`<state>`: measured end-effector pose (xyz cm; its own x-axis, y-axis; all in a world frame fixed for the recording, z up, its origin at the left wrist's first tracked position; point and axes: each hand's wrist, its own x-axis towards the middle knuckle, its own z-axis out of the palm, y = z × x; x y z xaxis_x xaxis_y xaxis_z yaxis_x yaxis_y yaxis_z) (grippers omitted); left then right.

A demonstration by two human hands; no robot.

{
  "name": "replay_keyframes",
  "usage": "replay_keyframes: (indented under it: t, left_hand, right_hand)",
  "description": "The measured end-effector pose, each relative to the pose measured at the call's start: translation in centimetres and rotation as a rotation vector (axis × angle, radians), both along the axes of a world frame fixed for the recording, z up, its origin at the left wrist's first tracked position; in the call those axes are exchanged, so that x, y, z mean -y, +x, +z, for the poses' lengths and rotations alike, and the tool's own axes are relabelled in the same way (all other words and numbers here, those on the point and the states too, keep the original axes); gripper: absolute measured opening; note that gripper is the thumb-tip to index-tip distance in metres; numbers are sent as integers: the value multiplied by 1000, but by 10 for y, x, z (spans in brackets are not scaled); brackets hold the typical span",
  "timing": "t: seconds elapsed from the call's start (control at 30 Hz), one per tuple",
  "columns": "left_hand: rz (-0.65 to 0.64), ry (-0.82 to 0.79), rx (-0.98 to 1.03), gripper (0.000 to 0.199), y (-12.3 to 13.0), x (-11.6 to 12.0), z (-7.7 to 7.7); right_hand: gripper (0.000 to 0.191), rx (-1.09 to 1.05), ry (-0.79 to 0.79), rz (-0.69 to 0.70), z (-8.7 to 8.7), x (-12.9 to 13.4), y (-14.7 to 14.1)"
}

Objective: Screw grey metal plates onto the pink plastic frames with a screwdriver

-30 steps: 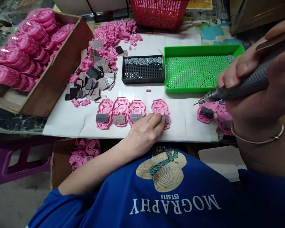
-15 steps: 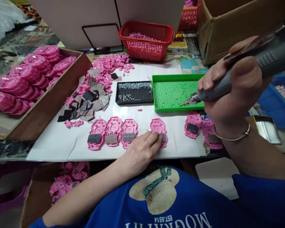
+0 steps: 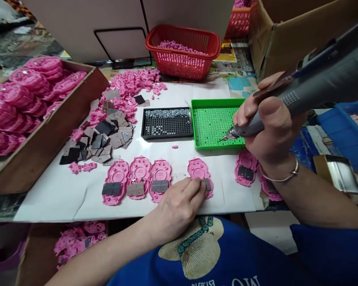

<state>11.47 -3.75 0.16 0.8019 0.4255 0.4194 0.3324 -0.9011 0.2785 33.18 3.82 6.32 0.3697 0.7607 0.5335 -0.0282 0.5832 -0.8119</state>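
Observation:
My left hand (image 3: 181,202) has its fingers closed on the lower part of a pink plastic shell (image 3: 198,169), which lies on the white sheet with a grey plate (image 3: 207,184) across it. Wrapped round a grey electric screwdriver (image 3: 298,91) is my right hand (image 3: 268,123). The screwdriver's tip points down and left over the green tray (image 3: 209,147) of small screws. Beside that tray sits a black tray (image 3: 167,131) with loose silver screws. Three pink shells (image 3: 140,171) with plates lie to the left, and two more (image 3: 246,167) near my right forearm.
A pile of plates (image 3: 104,135) and pink parts (image 3: 137,81) is at left, beside a box (image 3: 50,131) of stacked pink shells. Behind are a red basket (image 3: 183,65) and a cardboard box (image 3: 283,43). A blue bin (image 3: 340,123) stands at right.
My right hand and the screwdriver have moved left, the tip now farther left over the green tray. My left hand stays at the same shell. The view has shifted slightly.

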Motion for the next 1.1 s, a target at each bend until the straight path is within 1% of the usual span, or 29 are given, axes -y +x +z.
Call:
replay_keyframes:
  t: [0.13, 0.2, 0.3, 0.47, 0.6, 0.7, 0.83, 0.97, 1.03, 1.1]
  left_hand:
    - [-13, -4, 23, 23, -1, 0, 0]
    - [-13, -6, 29, 23, -1, 1, -1]
    - [-13, -7, 22, 23, -1, 1, -4]
    - [-1, -5, 41, 22, 1, 0, -5]
    - [12, -1, 58, 20, 1, 0, -5]
    - [10, 5, 60, 20, 1, -1, -5]
    - [17, 28, 85, 22, 1, -1, -6]
    - [32, 66, 130, 25, -1, 0, -3]
    - [40, 73, 129, 24, -2, 1, -1]
    - [48, 75, 112, 22, -2, 2, 1]
  right_hand:
    - [30, 8, 16, 18, -9, -7, 2]
    - [32, 32, 3, 9, -11, -8, 2]
    - [37, 55, -42, -32, -11, -7, 1]
    - [32, 23, -46, 9, -7, -2, -3]
    - [30, 49, -32, 10, -12, -5, 1]
    - [31, 84, -4, 24, -15, -7, 3]
    - [26, -20, 38, 26, -12, -7, 0]
    - [30, -82, 171, 31, -12, -12, -2]
    - [29, -79, 237, 31, -14, -15, -3]
    - [28, -81, 263, 28, -14, -15, -5]
